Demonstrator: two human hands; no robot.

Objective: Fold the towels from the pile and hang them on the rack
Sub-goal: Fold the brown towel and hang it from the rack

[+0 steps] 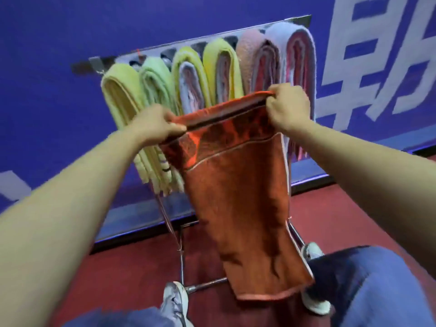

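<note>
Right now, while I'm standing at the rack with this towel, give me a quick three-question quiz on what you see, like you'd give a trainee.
1. True or false: only one hand grips the orange towel.
2. What colour is the leftmost towel already hanging on the rack? A) pale yellow B) pink C) lavender
3. Fill in: the wall behind the rack is ____.

Key
1. False: the left hand and the right hand both pinch its top edge.
2. A
3. blue
</note>
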